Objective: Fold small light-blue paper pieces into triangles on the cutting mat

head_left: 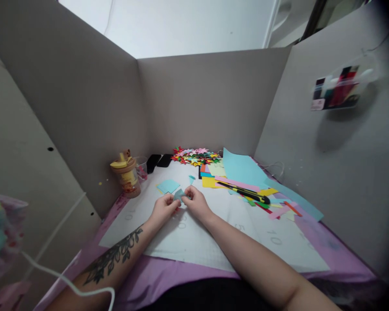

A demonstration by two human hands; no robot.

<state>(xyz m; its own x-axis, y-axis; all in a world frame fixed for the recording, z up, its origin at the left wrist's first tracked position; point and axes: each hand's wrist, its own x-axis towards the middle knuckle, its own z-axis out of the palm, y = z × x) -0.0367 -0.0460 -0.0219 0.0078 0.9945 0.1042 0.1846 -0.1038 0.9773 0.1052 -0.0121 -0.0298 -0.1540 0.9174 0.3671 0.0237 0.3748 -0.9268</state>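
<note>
A small piece of light blue paper (179, 195) is pinched between my two hands above the white sheet (197, 233). My left hand (165, 204) grips its left side, with thumb and fingers pressed together. On the right edge, my right hand (196, 199) closes its fingertips on the same paper. Just behind my left hand lie light blue paper squares (168, 186), with a bit of yellow showing under them. A small folded blue paper piece (192, 178) rests beyond my hands.
Many colourful folded paper stars (196, 156) are heaped at the back. To the right are a yellow-black utility knife (249, 194), paper strips and a large blue sheet (243, 167). A lidded cup (127, 177) and dark flat objects (154, 163) stand or lie at the left.
</note>
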